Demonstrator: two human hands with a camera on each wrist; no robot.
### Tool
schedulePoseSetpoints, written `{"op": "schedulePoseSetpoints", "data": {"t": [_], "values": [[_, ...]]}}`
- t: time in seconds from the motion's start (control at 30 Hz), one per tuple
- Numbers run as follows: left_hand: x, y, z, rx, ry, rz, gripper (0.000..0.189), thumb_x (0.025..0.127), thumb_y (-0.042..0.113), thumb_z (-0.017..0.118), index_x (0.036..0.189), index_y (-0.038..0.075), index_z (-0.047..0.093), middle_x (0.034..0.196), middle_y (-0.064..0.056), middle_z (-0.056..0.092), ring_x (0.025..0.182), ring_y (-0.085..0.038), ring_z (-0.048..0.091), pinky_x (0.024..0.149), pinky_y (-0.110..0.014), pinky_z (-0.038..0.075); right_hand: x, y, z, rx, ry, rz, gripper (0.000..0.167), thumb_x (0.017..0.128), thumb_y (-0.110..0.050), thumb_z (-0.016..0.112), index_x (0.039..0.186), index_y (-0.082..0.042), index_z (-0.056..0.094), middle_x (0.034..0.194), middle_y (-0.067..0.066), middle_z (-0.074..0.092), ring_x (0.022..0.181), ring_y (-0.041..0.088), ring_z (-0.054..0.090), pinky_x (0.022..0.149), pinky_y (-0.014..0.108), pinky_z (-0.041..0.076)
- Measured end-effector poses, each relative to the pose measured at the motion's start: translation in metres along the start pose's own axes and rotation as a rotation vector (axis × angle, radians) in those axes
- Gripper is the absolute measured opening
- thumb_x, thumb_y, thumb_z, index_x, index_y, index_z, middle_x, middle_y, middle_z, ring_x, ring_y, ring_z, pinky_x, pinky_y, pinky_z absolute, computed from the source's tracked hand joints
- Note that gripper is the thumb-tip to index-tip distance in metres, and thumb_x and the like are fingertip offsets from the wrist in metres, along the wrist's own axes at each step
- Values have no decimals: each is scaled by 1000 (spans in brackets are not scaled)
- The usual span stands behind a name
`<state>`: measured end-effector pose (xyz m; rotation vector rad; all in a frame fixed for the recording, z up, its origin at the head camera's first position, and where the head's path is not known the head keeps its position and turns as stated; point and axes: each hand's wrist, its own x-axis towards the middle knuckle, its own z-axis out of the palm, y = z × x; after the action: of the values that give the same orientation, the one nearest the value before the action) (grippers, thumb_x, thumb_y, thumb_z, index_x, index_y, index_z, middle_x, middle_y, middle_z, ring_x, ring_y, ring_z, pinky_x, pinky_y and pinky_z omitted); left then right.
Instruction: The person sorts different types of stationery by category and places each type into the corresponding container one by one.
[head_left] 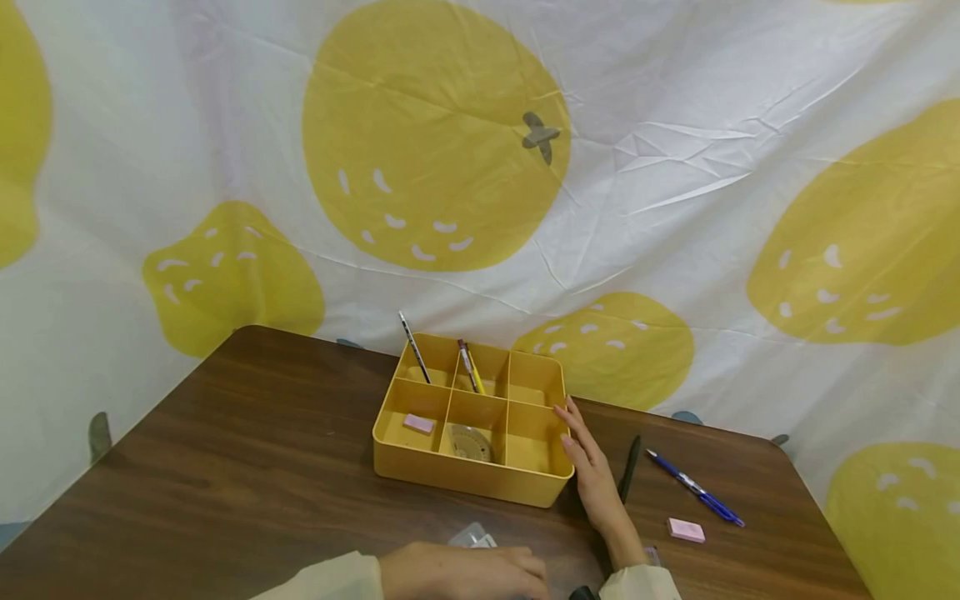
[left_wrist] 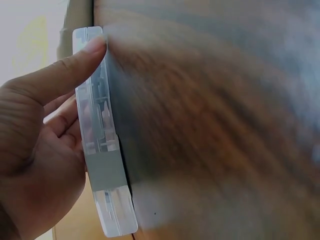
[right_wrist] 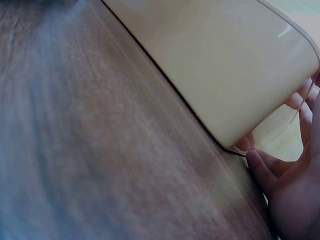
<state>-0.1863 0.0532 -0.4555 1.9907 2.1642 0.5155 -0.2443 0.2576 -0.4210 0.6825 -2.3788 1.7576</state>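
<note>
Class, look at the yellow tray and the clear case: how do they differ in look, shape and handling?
The tray is solid yellow; the case is see-through.
The tray is deep, whereas the case is slim.
The right hand touches the tray's side, while the left hand grips the case with thumb and fingers.
Both have rounded corners.

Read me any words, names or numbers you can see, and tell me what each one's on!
None can be read.
Protractor in the yellow organizer: marks too small to read.
Pink eraser on the table: any print too small to read.
Blue pen: any print too small to read.
Clear plastic case: no readable text.
</note>
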Motion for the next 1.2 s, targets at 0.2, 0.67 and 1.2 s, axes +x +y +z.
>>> {"op": "schedulePoseSetpoints", "data": {"t": [0.2,0.67,1.2], "values": [[-3,14,-15,5,15,11,19,97,22,54,111,18,66,109,12,55,100,6,41,82,-5,31,-2,-18,3,-11,-1,7,43,106,-13,32,148,-8,33,159,13,7,143,32,4,107,63,11],[-4,13,-18,-40,3,-2,22,96,17,55,116,14,65,115,9,55,109,4,42,90,-7,32,-1,-16,2,-5,3,5,44,106,-15,33,148,-5,32,159,9,8,143,31,4,108,62,10],[-10,27,-41,-275,63,-21,33,88,10,70,120,9,62,112,3,57,102,6,46,89,-9,37,-2,-17,2,6,-4,8,43,106,-16,33,148,-7,34,159,12,7,143,33,3,106,65,9]]}}
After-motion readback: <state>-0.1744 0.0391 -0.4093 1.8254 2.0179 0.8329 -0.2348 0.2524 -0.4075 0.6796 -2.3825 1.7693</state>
